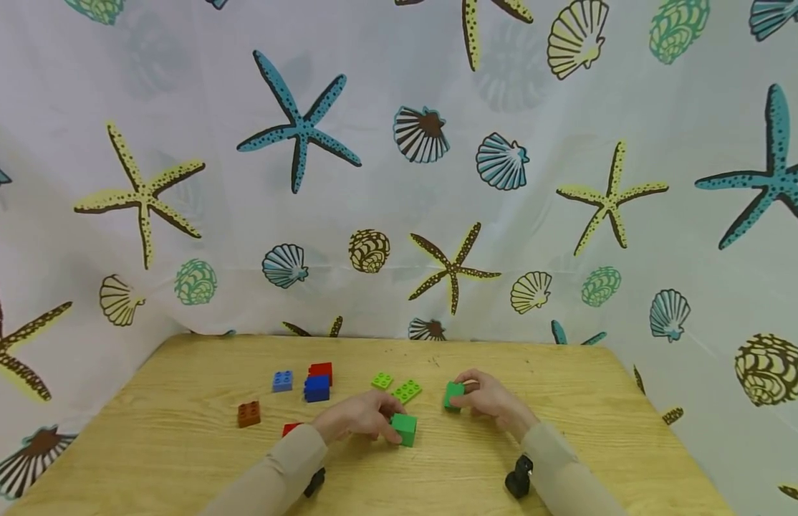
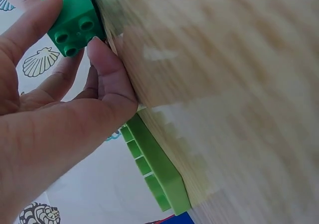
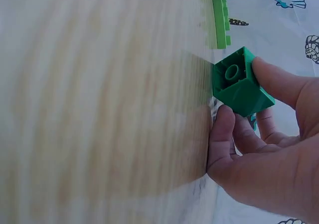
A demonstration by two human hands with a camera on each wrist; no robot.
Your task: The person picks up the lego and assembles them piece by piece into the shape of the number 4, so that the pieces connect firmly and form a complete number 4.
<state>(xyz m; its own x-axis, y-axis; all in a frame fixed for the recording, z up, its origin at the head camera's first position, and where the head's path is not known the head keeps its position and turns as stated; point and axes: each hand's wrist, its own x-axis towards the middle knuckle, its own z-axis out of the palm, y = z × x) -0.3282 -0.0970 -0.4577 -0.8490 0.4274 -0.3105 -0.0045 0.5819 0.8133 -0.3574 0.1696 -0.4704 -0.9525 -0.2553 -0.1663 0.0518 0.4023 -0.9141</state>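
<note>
Near the middle of the table my left hand point(image 1: 359, 417) pinches a green toy brick point(image 1: 405, 430) between thumb and fingers. Studs on one end of that brick point(image 2: 75, 37) face the camera in the left wrist view. My right hand point(image 1: 494, 401), a little farther back and to the right, grips a second green brick point(image 1: 453, 396). Its hollow underside shows in the right wrist view, the brick point(image 3: 246, 92) tilted close over the wood. Between and behind the hands lie a larger lime-green plate brick point(image 1: 407, 390) and a smaller lime one point(image 1: 382, 380).
Left on the wooden table point(image 1: 586, 416) are a dark blue brick point(image 1: 317, 388), a red brick point(image 1: 321, 370) behind it, a light blue brick point(image 1: 282, 380) and a brown brick point(image 1: 248, 413). Another red brick point(image 1: 291, 428) is partly hidden by my left sleeve. A patterned curtain point(image 1: 373, 201) hangs behind.
</note>
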